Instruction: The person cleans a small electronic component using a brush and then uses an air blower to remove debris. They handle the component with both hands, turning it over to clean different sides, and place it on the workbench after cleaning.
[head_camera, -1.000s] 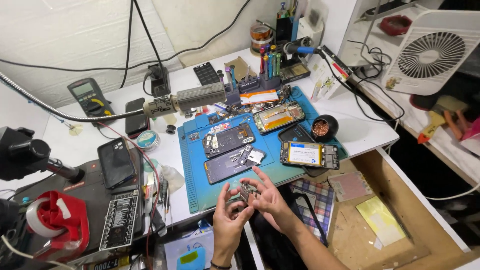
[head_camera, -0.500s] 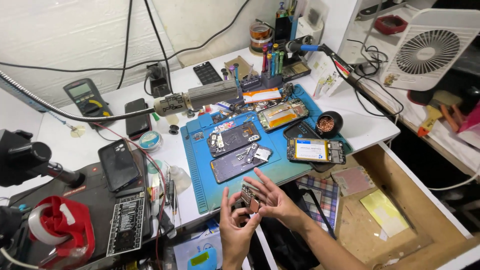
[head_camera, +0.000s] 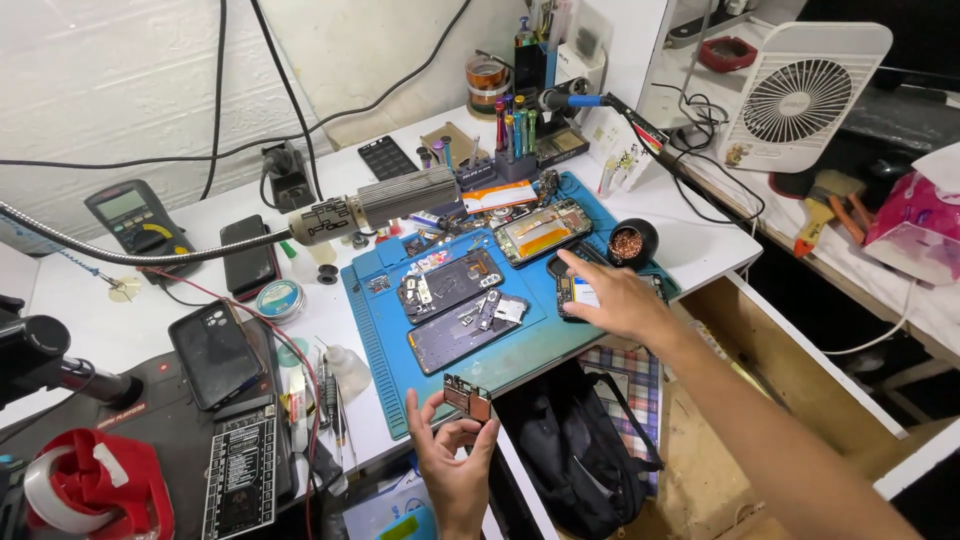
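Note:
My left hand (head_camera: 455, 465) pinches a small phone circuit board (head_camera: 467, 398) between thumb and fingers, just off the front edge of the blue work mat (head_camera: 380, 345). My right hand (head_camera: 612, 295) reaches out over the mat's right side, fingers spread, resting on an opened phone (head_camera: 578, 293) with a lit screen part. Two other dismantled phones (head_camera: 450, 283) lie in the mat's middle, and another opened phone (head_camera: 540, 230) sits further back.
A metal lamp head on a flexible arm (head_camera: 385, 202) hangs over the mat. A round pot of brass wool (head_camera: 631, 242), a rack of screwdrivers (head_camera: 510, 140), a multimeter (head_camera: 135, 215), spare phones (head_camera: 215, 352), a red tape dispenser (head_camera: 95, 480) and a white fan (head_camera: 800, 95) surround the mat. An open drawer (head_camera: 780, 350) is at right.
My right hand has left the small board and stretched forward to the opened phone on the mat's right. My left hand keeps the board alone. The view has shifted slightly.

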